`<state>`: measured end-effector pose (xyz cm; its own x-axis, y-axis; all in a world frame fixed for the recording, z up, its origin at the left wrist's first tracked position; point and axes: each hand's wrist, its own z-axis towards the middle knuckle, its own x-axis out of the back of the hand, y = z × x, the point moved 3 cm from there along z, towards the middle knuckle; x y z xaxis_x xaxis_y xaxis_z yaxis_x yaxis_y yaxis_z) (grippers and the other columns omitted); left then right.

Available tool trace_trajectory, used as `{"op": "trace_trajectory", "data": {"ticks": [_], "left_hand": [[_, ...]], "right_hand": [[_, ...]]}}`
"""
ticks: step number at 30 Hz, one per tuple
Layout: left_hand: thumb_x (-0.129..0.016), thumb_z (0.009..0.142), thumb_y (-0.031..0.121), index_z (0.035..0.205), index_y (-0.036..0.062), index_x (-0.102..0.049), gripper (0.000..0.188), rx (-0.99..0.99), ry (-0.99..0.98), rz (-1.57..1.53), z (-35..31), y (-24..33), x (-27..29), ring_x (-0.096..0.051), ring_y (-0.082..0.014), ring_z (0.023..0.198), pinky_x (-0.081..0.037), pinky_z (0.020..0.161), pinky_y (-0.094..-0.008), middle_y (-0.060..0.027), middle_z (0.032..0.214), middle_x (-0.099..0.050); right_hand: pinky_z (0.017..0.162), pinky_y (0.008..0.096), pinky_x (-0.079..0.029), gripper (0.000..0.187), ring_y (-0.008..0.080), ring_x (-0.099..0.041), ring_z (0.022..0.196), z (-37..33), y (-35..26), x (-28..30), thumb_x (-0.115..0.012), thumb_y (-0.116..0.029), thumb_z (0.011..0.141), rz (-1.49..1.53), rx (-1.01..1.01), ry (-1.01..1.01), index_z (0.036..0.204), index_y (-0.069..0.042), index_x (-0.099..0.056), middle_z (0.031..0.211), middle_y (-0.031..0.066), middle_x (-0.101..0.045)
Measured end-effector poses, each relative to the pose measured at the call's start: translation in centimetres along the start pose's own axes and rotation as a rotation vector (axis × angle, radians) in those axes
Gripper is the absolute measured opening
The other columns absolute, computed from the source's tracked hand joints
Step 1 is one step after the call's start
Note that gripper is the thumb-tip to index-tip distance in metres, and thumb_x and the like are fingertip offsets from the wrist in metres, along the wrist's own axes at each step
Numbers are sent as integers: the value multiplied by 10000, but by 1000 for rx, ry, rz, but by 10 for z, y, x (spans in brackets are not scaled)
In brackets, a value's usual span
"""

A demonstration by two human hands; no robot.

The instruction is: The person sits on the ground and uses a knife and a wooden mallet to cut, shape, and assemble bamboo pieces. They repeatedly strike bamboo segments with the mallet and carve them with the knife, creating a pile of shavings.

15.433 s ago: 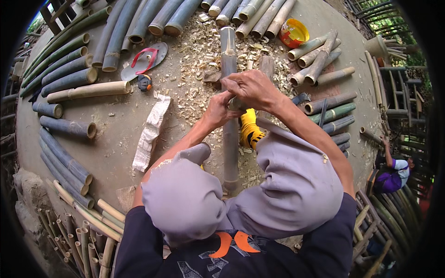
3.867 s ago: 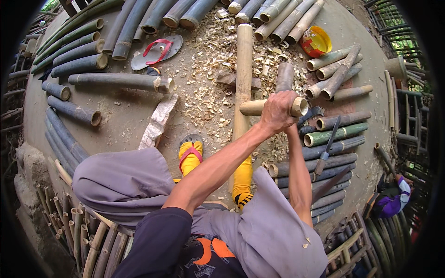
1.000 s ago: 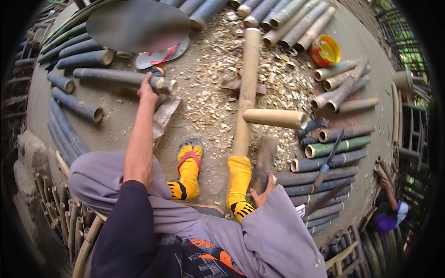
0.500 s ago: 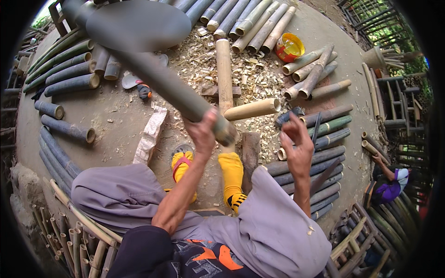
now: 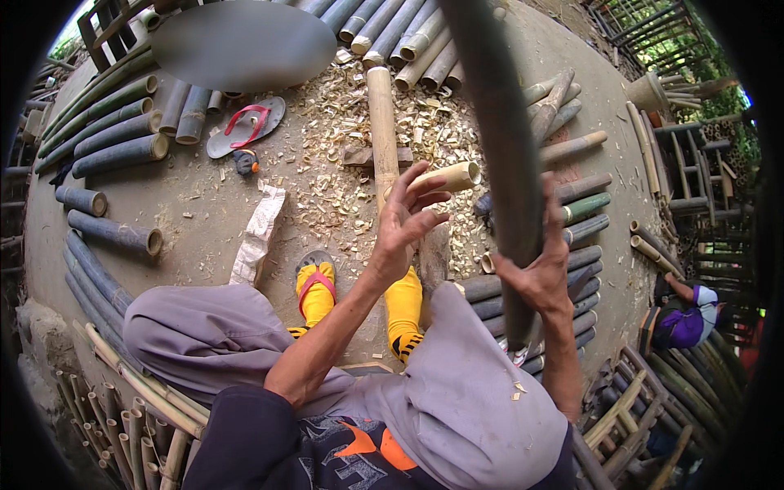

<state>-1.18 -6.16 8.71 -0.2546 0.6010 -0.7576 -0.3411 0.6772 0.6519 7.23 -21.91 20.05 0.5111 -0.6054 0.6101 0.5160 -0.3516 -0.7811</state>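
Observation:
A long dark bamboo pole (image 5: pixel 500 122) stands steeply on my right, its lower end beside my right knee and its upper part running out of the picture's top. My right hand (image 5: pixel 541 269) is wrapped round its lower part. My left hand (image 5: pixel 404 227) is in front of my shins with fingers spread, holding nothing. Beyond it a pale, scraped bamboo length (image 5: pixel 382 110) lies pointing away from me across a wood block (image 5: pixel 359 156). A short pale bamboo piece (image 5: pixel 457 176) sticks out to the right beside it, partly hidden by my left fingers.
Wood chips (image 5: pixel 327 171) cover the ground ahead. Dark bamboo lengths lie at left (image 5: pixel 122 151), far side (image 5: pixel 376 33) and right (image 5: pixel 584 257). A loose flip-flop (image 5: pixel 265 122) and a whitish block (image 5: pixel 258 233) lie left of centre. Another person (image 5: pixel 686 318) is at far right.
The pole has swung from the upper left to the right. My left hand has let go of it, and my right hand, empty before, now grips it.

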Motion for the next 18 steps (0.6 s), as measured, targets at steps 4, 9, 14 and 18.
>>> {"op": "trace_trajectory", "data": {"ticks": [4, 9, 14, 18], "left_hand": [[-693, 808, 376, 1355, 122, -348, 695, 302, 218, -375, -6, -22, 0, -497, -275, 1159, -446, 949, -494, -117, 1274, -467], [-659, 791, 468, 1304, 120, -401, 671, 638, 528, -551, -45, -85, 18, -462, -255, 1165, -369, 967, -536, -84, 1244, -482], [-604, 855, 460, 1291, 107, -463, 579, 532, 405, -288, -39, -70, 26, -492, -197, 1120, -385, 956, -459, -58, 1206, -537], [-647, 852, 309, 1247, 53, -536, 484, 121, 131, 342, -20, -48, 48, -543, -164, 1047, -447, 891, -314, -54, 1144, -585]], "right_hand": [[881, 421, -494, 986, 362, -621, 948, -10, 1, -10, -710, -96, 655, -484, -155, -572, 1496, -188, -204, 1098, 232, -598], [699, 498, -519, 986, 446, -627, 798, 0, 14, -21, -758, -234, 700, -778, -164, -961, 1485, -314, -167, 894, 268, -599], [752, 460, -511, 968, 410, -625, 816, 3, 12, -18, -730, -174, 674, -587, -257, -838, 1486, -273, -213, 955, 263, -598], [949, 397, -473, 1011, 398, -577, 1092, -24, 18, -15, -738, -115, 640, -230, -97, -379, 1491, -121, -193, 1293, 283, -498]]}}
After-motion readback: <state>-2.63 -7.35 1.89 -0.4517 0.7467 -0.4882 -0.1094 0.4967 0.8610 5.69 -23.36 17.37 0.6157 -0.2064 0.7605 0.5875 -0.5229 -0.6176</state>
